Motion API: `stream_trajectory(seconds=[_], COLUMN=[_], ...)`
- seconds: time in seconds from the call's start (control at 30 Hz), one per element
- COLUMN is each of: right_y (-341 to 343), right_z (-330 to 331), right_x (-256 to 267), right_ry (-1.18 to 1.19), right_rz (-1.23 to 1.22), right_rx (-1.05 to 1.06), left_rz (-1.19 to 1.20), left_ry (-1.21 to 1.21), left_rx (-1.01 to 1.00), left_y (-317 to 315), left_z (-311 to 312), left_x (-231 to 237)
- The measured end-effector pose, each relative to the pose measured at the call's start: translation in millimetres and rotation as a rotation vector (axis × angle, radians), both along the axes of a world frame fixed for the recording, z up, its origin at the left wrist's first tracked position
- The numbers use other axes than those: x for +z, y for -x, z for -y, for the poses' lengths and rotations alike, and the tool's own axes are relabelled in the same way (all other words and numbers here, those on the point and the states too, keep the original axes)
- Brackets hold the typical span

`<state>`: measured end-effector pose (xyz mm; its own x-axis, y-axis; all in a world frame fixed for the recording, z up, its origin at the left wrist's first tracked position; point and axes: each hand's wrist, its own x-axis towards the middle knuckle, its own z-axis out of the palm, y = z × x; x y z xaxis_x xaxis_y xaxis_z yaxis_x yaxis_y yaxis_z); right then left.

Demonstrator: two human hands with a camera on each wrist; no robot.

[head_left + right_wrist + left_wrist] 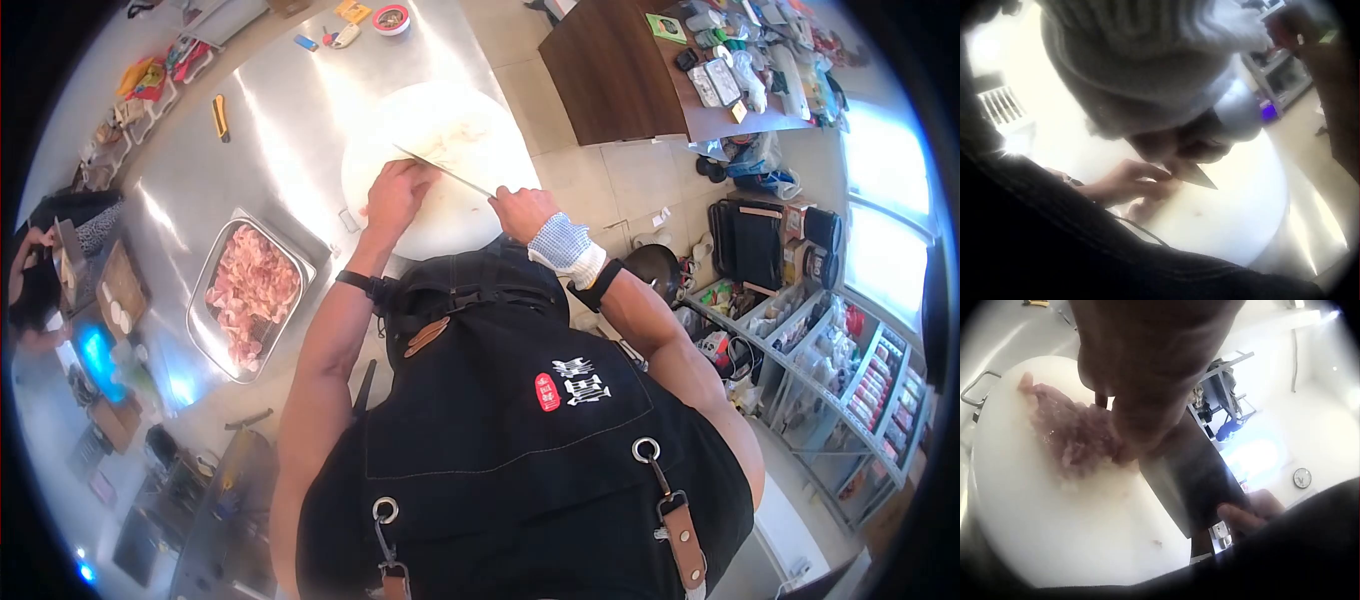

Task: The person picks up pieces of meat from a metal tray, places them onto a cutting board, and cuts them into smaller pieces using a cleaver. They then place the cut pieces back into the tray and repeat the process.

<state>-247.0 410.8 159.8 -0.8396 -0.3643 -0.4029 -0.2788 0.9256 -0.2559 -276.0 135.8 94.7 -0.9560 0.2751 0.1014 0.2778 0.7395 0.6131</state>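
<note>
On a round white cutting board (455,218), a pile of raw pinkish meat (1072,437) lies under my left hand (393,195). That hand's fingers bend down and grip the meat close beside the blade. My right hand (525,213) grips a cleaver (450,174) by its handle; a knit glove cuff (565,248) covers the wrist. Its broad dark blade (1194,475) stands on edge at the meat in the left wrist view. The right wrist view shows the pointed blade corner (1202,177) past the left fingers (1138,181); the palm and glove hide the handle there.
Left of the board, a metal pan (204,330) holds sliced raw meat (255,285). A yellow utility knife (221,118) and a red-rimmed bowl (391,19) lie farther off on the steel table (270,75). Another person (35,280) is at far left. Shelves (840,370) stand at right.
</note>
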Motion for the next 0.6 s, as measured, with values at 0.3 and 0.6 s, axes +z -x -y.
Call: stream_trajectory(seconds=[0.3, 0.6], right_y=[24, 37], right_z=[33, 55], right_x=[-36, -45], right_ry=[0.074, 0.155], right_rz=[-0.012, -0.041], right_rx=[-0.016, -0.061], left_rz=[0.129, 0.335], left_ry=[0.050, 0.327], left_rx=[-0.007, -0.180], left_y=[5, 7], left_z=[0, -1], left_x=[7, 19])
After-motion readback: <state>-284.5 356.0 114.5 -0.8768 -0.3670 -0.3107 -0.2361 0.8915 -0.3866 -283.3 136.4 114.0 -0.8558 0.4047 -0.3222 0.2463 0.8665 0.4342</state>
